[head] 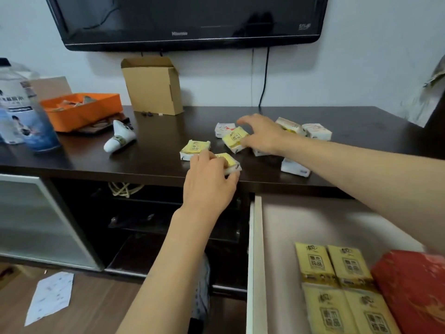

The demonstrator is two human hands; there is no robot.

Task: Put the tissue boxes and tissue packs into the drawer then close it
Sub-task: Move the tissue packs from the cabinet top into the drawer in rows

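Several small tissue packs lie on the dark cabinet top (pixel 156 150). My left hand (pixel 209 184) grips a yellow pack (pixel 230 161) at the front edge. Just behind it lies another yellow pack (pixel 195 148). My right hand (pixel 262 136) rests over a tilted yellow pack (pixel 234 138), its fingers curled around it. White packs lie behind (pixel 224 128), at the right (pixel 316 131) and under my right forearm (pixel 295 168). The open drawer (pixel 257 249) at the lower right holds several yellow tissue packs (pixel 337 285) and a red tissue box (pixel 414 285).
An orange tray (pixel 81 110), a cardboard box (pixel 154 85), a large water bottle (pixel 21 109) and a white sock (pixel 120 138) stand on the left of the cabinet top. A television (pixel 187 20) hangs above. A paper sheet (pixel 50 297) lies on the floor.
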